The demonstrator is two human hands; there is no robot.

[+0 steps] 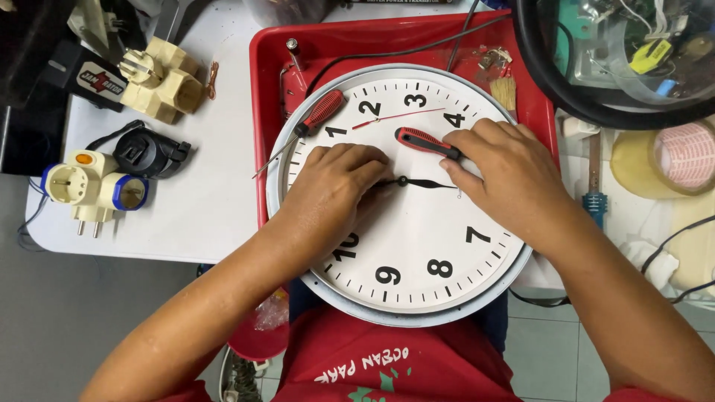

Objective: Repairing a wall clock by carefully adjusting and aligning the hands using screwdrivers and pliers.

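A round white wall clock (417, 246) with black numerals lies face up over a red tray (268, 67), its lower edge over my lap. My left hand (335, 182) rests on the dial with its fingertips pinching the black hand at the centre hub (402, 181). My right hand (503, 171) lies on the dial's right side, fingers touching the tip of the black hand (436, 184) and lying over the end of a red-handled screwdriver (424, 141). A thin red second hand (398, 117) points toward the upper right. A second red-handled screwdriver (309, 123) lies across the clock's upper left rim.
Cream plug adapters (160, 78), a white-and-blue adapter (93, 186) and a black plug (149, 152) sit on the white table at left. A large black-rimmed magnifier (618, 52) hangs over the upper right. Tape rolls (670, 160), a small brush (505, 89) and black cables lie at right.
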